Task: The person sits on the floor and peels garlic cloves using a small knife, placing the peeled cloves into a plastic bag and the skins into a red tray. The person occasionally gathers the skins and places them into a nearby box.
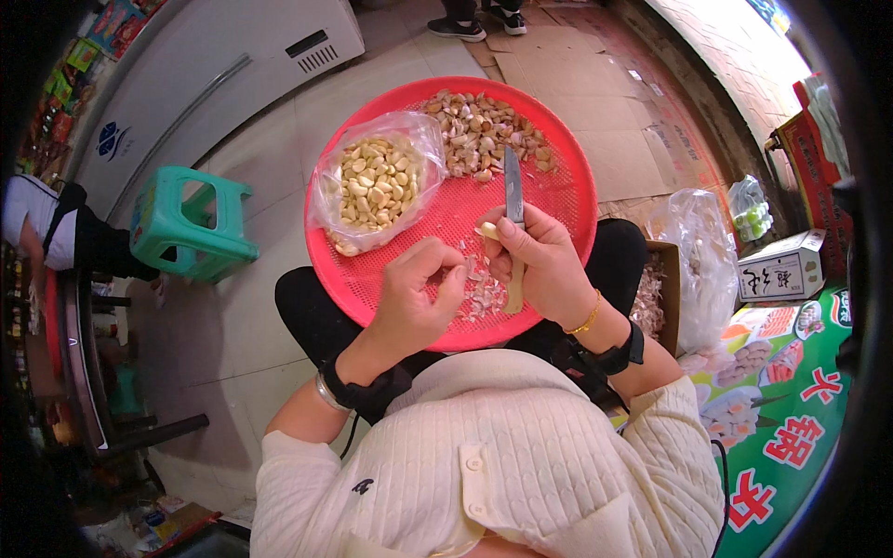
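Observation:
A round red plastic basket tray (579, 174) rests across my lap. My right hand (534, 254) holds a small knife (513, 188), blade pointing away from me, and pinches a pale garlic clove (490, 230) beside it. My left hand (422, 293) is over the tray's near left part, thumb and index finger together; whether something tiny is between them is unclear. A clear plastic bag full of peeled garlic cloves (377, 185) stands at the tray's left. Unpeeled garlic cloves (481, 132) are heaped at the far side. Loose garlic skins (485, 296) lie between my hands.
A green plastic stool (195, 223) stands left on the tiled floor. Right of my knee are a cardboard box with skins (652, 293) and a clear plastic bag (698, 272). Flattened cardboard (579, 91) covers the floor ahead, near another person's shoes (457, 29). Another person is at far left.

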